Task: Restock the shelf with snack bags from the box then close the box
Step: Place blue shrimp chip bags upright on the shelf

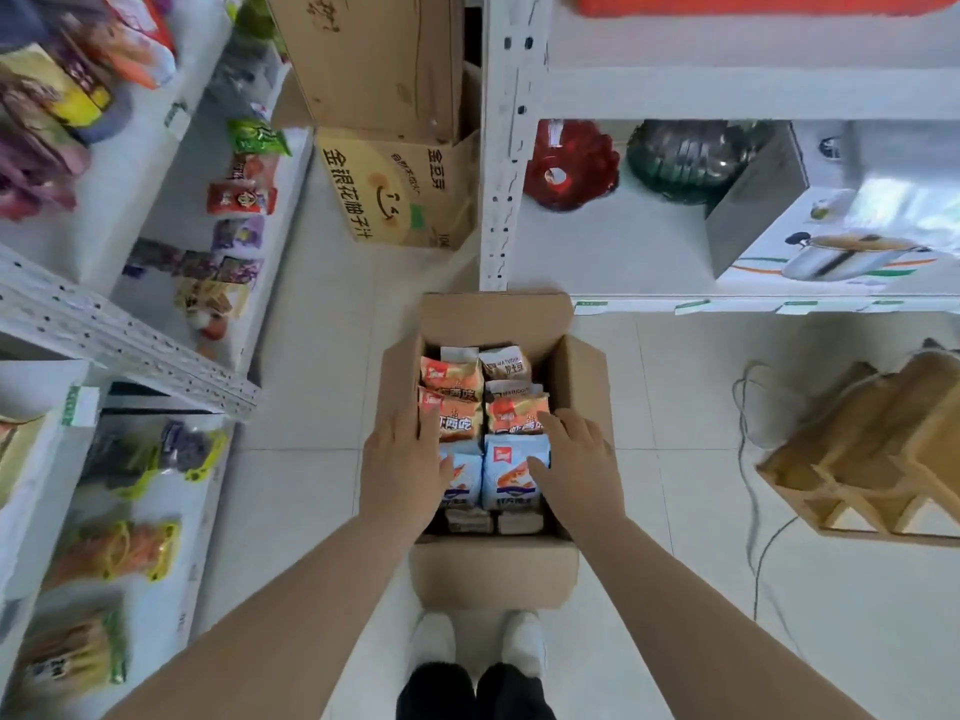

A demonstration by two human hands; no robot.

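Open box [493,317] full of snack bags [514,472]

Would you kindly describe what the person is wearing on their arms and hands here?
Both forearms are bare to the frame's lower edge; no sleeves show. The left hand and right hand wear no gloves, and no watch, bracelet or ring is visible. Below them are white shoes and dark trouser legs.

I see a pale tiled floor [322,387] carrying an open cardboard box [582,376]. Beyond the box stands a printed carton [395,194]. To its right lie a wooden rack [857,459] and a loose cable [744,459]. Left of the box, a white shelf [130,340] carries snack bags [241,197]. Beyond it to the right, another shelf [597,252] carries a boxed pot [831,236].
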